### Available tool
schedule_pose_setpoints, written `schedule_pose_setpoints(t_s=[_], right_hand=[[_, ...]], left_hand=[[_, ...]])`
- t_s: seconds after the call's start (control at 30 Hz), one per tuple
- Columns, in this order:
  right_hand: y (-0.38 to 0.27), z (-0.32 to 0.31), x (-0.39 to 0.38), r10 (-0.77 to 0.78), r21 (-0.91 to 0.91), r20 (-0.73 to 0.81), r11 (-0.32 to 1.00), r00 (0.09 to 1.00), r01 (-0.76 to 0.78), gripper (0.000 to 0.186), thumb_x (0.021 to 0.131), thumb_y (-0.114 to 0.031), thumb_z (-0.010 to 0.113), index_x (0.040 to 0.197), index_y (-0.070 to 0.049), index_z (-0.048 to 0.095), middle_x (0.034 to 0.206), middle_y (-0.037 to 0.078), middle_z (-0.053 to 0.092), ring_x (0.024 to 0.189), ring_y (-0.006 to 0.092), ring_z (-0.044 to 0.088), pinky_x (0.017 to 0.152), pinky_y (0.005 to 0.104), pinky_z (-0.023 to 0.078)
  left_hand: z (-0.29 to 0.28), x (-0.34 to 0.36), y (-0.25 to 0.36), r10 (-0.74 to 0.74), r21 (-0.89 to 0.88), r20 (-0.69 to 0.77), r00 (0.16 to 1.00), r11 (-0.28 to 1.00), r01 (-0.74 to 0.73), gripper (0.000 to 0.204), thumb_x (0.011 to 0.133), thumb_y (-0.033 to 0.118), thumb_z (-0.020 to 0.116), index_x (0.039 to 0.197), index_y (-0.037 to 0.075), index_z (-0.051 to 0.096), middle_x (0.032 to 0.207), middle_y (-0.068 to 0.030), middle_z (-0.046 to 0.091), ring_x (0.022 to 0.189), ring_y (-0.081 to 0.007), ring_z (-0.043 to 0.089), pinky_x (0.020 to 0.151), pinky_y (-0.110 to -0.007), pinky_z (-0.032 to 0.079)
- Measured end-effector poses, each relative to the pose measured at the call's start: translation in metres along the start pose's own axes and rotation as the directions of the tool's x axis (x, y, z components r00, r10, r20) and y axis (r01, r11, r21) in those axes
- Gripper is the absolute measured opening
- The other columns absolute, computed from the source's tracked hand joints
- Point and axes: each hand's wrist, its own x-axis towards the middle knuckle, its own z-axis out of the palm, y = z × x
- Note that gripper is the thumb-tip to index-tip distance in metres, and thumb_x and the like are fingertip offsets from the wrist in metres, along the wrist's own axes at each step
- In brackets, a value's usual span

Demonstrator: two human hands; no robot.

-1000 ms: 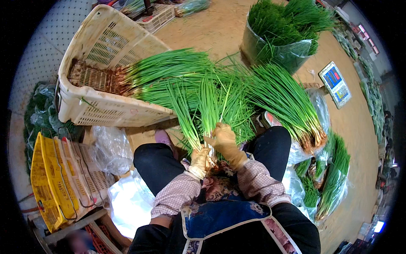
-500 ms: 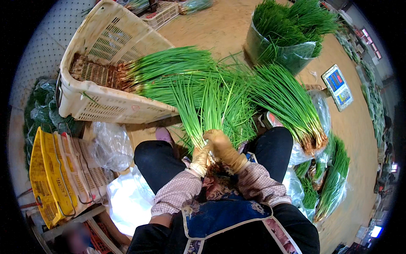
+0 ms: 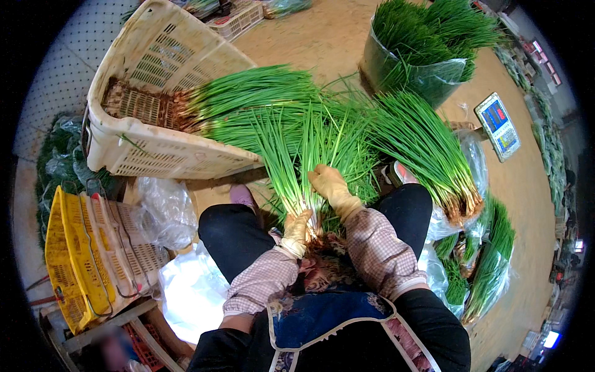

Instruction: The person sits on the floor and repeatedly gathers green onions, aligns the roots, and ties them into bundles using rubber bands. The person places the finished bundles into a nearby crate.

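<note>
Left hand, in a tan glove, closed around the pale lower stems of a loose bunch of long green stalks with white bases. Right hand, gloved likewise, sits higher up and to the right of the left hand, its bent fingers against the right-hand part of the bunch; whether it grips any stalks cannot be told. The two hands are apart.

Position of bunch: between the person's black-trousered knees, root ends toward the lap, leaf tips pointing away. Its upper leaves overlap other loose green stalks ahead of the hands.

Forward left: cream plastic crate with slotted walls. A layered pile of green stalks lies with root ends inside it and leaves extending out to the right.

Right side: thick bunch with brown roots near the right knee, root ends nearer the person. Past it, a blue-and-white scale display panel; forward of it, a large clear plastic bag packed with upright dark green stalks.

Left side: yellow slotted plastic crate and crumpled clear plastic, both well apart from the hands.
</note>
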Motion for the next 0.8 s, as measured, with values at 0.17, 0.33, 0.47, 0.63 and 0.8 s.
schedule_pose_setpoints(t_s=[0.17, 0.33, 0.47, 0.63, 0.8], right_hand=[[-0.016, 0.002, -0.005, 0.052, -0.279, 0.158, 0.96, 0.986, -0.006, 0.039, 0.081, -0.033, 0.055, 0.098, 0.001, 0.063, 0.081, 0.015, 0.065, 0.078, 0.0274, 0.063, 0.077, 0.0369, 0.048], [0.002, 0.012, 0.004, -0.052, -0.319, 0.137, 0.943, 0.989, 0.093, 0.035, 0.082, -0.029, 0.053, 0.095, 0.003, 0.062, 0.085, 0.02, 0.063, 0.08, 0.0333, 0.062, 0.076, 0.0408, 0.049], [0.01, 0.018, -0.009, -0.247, -0.215, 0.007, 0.946, 0.969, 0.243, 0.031, 0.084, -0.027, 0.053, 0.092, 0.002, 0.06, 0.075, 0.015, 0.063, 0.072, 0.0286, 0.062, 0.07, 0.0397, 0.048], [0.028, 0.041, -0.016, -0.326, 0.33, -0.038, 0.888, 0.945, 0.32, 0.024, 0.088, -0.022, 0.054, 0.093, 0.001, 0.053, 0.075, 0.013, 0.063, 0.06, 0.0229, 0.062, 0.055, 0.0328, 0.049], [-0.006, 0.026, -0.037, -0.271, 0.782, -0.036, 0.592, 0.962, 0.196, 0.019, 0.091, -0.019, 0.053, 0.092, -0.002, 0.046, 0.071, 0.011, 0.062, 0.055, 0.0153, 0.059, 0.048, 0.0256, 0.046]], left_hand=[[0.001, -0.001, -0.001, 0.03, 0.091, -0.001, 1.0, 0.995, -0.03, 0.024, 0.083, 0.001, 0.058, 0.105, 0.004, 0.048, 0.079, -0.0089, 0.059, 0.055, -0.0209, 0.058, 0.039, -0.032, 0.049], [-0.01, 0.006, -0.006, 0.064, 0.188, 0.063, 0.996, 0.979, -0.075, 0.027, 0.083, 0.0, 0.057, 0.107, 0.007, 0.047, 0.084, -0.0066, 0.059, 0.056, -0.0181, 0.057, 0.041, -0.031, 0.048], [0.001, 0.0, -0.003, 0.083, 0.017, -0.013, 0.996, 0.996, -0.083, 0.025, 0.082, -0.002, 0.058, 0.106, -0.001, 0.048, 0.077, -0.0086, 0.058, 0.055, -0.0209, 0.059, 0.042, -0.033, 0.051], [-0.015, 0.018, -0.017, 0.101, -0.092, -0.011, 0.995, 0.99, -0.102, 0.026, 0.082, -0.007, 0.055, 0.107, 0.002, 0.049, 0.087, -0.0109, 0.06, 0.063, -0.0213, 0.062, 0.049, -0.034, 0.054], [0.005, -0.003, 0.003, 0.001, -0.152, 0.013, 1.0, 0.988, 0.001, 0.027, 0.083, -0.008, 0.053, 0.106, 0.003, 0.045, 0.088, -0.0132, 0.06, 0.067, -0.0248, 0.063, 0.047, -0.039, 0.055]])
